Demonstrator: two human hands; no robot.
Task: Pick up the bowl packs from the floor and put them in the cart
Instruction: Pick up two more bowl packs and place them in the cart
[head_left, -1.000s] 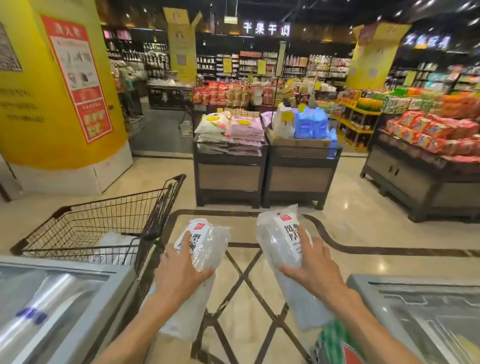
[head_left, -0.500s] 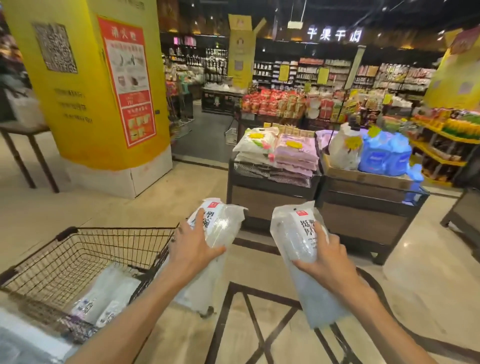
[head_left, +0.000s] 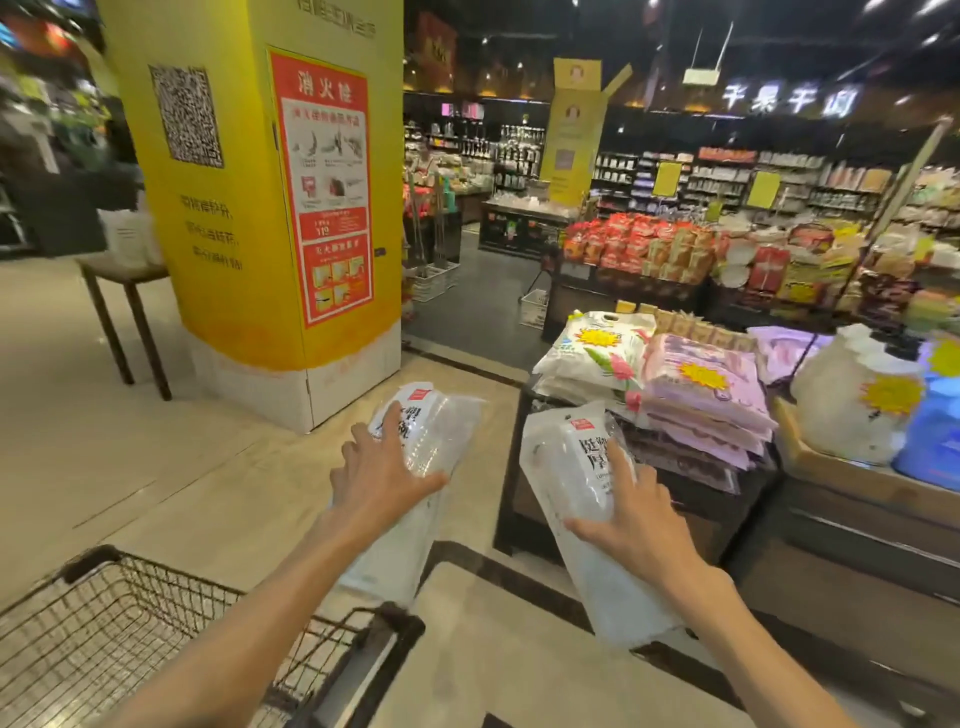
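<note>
1. State: left hand (head_left: 382, 470) grips one bowl pack (head_left: 415, 467) from above, fingers spread over the top, thumb wrapped round the near side. Right hand (head_left: 631, 512) grips a second bowl pack (head_left: 582, 499) the same way. Both packs are in the air, none on the visible floor (head_left: 156, 467).
2. Position: shopping cart (head_left: 104, 623) sits at 7–8 o'clock, its corner just below the left forearm. Left pack hangs past the cart's far-right corner, not over the basket yet. Right pack is at about 4 o'clock from the left one, well clear of the cart.
3. Step in hand, my read: carry and drop into the cart. Swing the left pack toward 8 o'clock until its lower end clears the wire rim, then lower and release. Follow with the right; it has further to travel.
4. Keep the packs roughly level with the rim on entry. They are long, so the trailing lower end could catch the cart corner.
5. Materials: packs are clear, glossy film sleeves over a stack of translucent bowls, white label with black characters and a small red tag at the top. Film looks slippery and crinkly; the stack inside likely flexes, so hold mid-length.
6. Cart: dark wire mesh basket, rigid, black plastic corner caps.
7. Nearby: yellow pillar (head_left: 249, 208) at 11 o'clock, stacked rice bags (head_left: 597, 353) at 2 o'clock. Neither is in the path.
</note>
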